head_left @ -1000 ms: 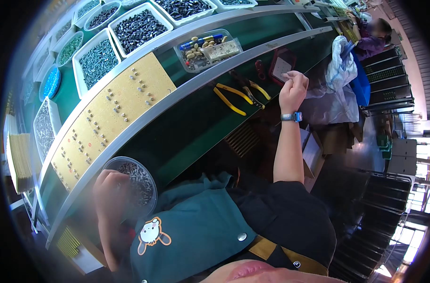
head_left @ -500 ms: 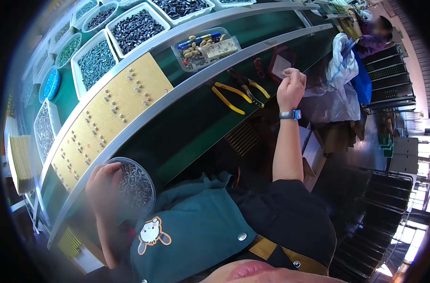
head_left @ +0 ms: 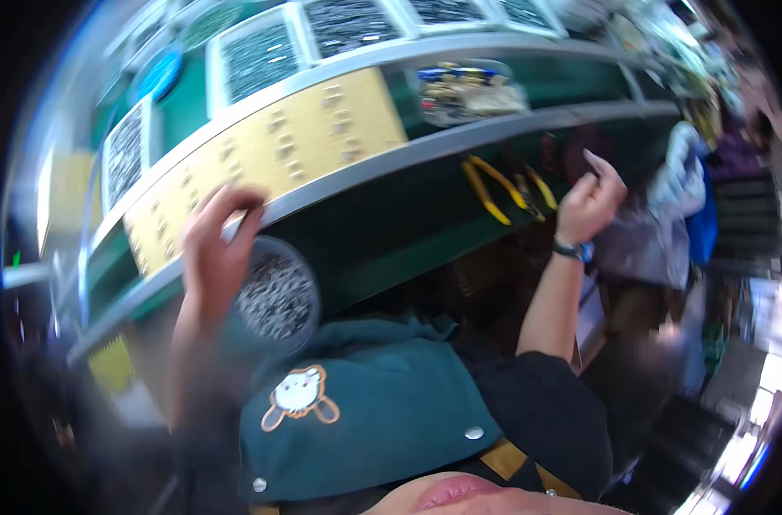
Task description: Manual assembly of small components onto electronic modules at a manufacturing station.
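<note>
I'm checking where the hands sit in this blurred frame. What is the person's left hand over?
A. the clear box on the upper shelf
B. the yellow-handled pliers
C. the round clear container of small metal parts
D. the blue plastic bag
C: the left hand hangs at the rim of the round clear container of small metal parts, while the yellow-handled pliers lie over by the raised right hand.

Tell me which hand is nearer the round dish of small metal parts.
Left. The left hand is at the round dish's rim; the right hand is raised far off, near the yellow-handled pliers.
</note>
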`<state>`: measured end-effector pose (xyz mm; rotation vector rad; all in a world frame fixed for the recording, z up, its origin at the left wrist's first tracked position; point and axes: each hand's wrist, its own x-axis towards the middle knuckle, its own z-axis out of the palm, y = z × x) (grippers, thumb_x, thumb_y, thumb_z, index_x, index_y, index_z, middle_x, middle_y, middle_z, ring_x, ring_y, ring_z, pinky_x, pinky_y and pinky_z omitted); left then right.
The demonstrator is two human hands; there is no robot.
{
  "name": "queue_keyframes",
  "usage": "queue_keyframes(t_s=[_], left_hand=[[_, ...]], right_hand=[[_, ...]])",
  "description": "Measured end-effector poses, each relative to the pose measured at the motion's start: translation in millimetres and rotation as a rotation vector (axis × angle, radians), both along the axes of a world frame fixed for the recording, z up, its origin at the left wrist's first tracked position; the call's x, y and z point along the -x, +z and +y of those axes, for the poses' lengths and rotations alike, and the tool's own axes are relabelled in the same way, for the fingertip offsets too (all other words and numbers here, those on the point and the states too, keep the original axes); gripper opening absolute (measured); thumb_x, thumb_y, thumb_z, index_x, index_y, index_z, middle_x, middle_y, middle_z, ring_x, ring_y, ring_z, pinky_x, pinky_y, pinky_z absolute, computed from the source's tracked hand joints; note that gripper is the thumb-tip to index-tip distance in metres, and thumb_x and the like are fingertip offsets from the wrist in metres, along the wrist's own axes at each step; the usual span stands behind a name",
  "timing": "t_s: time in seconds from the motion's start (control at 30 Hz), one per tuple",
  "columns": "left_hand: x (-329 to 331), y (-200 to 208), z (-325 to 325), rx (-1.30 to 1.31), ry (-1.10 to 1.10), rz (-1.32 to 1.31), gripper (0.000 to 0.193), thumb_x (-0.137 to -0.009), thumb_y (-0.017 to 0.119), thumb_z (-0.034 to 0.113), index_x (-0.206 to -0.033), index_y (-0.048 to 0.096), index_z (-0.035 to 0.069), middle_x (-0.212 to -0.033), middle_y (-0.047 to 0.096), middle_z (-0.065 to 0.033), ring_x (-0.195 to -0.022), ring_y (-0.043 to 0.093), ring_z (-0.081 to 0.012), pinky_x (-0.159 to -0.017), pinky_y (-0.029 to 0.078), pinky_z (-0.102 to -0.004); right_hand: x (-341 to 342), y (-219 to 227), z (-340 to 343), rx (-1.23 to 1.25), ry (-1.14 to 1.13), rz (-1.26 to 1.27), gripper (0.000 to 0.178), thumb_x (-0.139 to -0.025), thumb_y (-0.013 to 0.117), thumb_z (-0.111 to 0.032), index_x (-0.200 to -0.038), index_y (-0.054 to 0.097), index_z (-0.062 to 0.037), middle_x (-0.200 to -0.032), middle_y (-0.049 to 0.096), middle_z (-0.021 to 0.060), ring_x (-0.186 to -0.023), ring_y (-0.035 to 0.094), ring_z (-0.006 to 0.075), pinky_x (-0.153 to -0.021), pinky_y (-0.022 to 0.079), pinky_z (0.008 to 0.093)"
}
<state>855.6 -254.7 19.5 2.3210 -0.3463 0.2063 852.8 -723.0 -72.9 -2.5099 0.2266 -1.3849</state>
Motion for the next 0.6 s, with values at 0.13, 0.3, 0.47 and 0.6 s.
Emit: queue_keyframes(t_s=[0.13,0.3,0.47,0.6], left_hand=[[-14.6,-1.6,8.7,-0.015,0.010,-0.093,0.011,-0.085,0.069,-0.002,-0.095,0.070,0.003,-0.092,0.070,-0.0080,-0.080,0.065,-0.0238,-0.075,0.052,-0.0341],[-12.1,-2.8,10.1,-0.086,-0.012,-0.096,0.010,-0.086,0.071,-0.002,-0.095,0.072,0.000,-0.092,0.072,-0.0056,-0.079,0.066,-0.0180,-0.074,0.053,-0.0302],[-14.9,-5.5,4.4,-0.135,-0.013,-0.069,0.010,-0.085,0.071,0.000,-0.095,0.072,0.001,-0.091,0.070,-0.0059,-0.079,0.065,-0.0188,-0.075,0.052,-0.0299],[-19.9,-8.0,-10.3,-0.104,0.008,-0.092,0.007,-0.084,0.070,0.003,-0.092,0.070,0.002,-0.089,0.068,-0.0097,-0.080,0.064,-0.0276,-0.078,0.052,-0.0372]], right_hand=[[23.0,7.1,70.8,-0.280,0.247,-0.022,0.026,-0.090,0.057,0.007,-0.111,0.069,-0.0012,-0.107,0.073,0.0110,-0.090,0.066,0.0249,-0.086,0.052,0.0335],[39.4,9.2,148.0,-0.111,0.551,0.065,0.025,-0.088,0.057,0.010,-0.108,0.067,-0.0003,-0.106,0.072,0.0118,-0.091,0.066,0.0262,-0.086,0.052,0.0343],[37.5,8.4,161.9,-0.212,0.656,0.111,0.024,-0.085,0.059,0.010,-0.104,0.067,-0.0012,-0.104,0.072,0.0118,-0.091,0.065,0.0263,-0.087,0.052,0.0338],[29.6,2.6,156.5,-0.332,0.665,0.129,0.023,-0.084,0.058,0.010,-0.102,0.067,-0.0017,-0.103,0.071,0.0112,-0.089,0.064,0.0259,-0.086,0.052,0.0340]])
